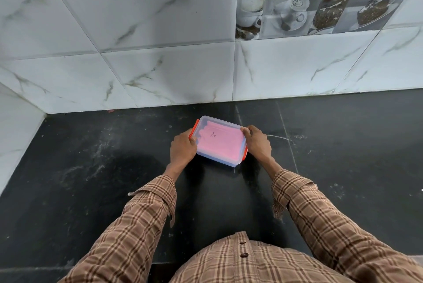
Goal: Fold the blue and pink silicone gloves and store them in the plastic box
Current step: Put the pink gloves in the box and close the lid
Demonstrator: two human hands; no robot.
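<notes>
A clear plastic box point(230, 162) with a translucent lid and orange-red side clips rests on the black counter, in the middle of the view. Through the lid shows the folded pink glove point(220, 143), filling the box; a thin blue edge, apparently the blue glove point(242, 146), shows beneath it at the right side. My left hand point(183, 148) grips the box's left end over the clip point(194, 129). My right hand point(257, 142) holds the right end, thumb on the lid's far corner, just above the right clip point(245, 153).
The black stone counter point(103, 179) runs to a white marble-tiled wall point(160, 72) behind and at the left corner. A decorative tile panel with cups point(297, 1) sits high on the right wall. My checked sleeves fill the near part of the view.
</notes>
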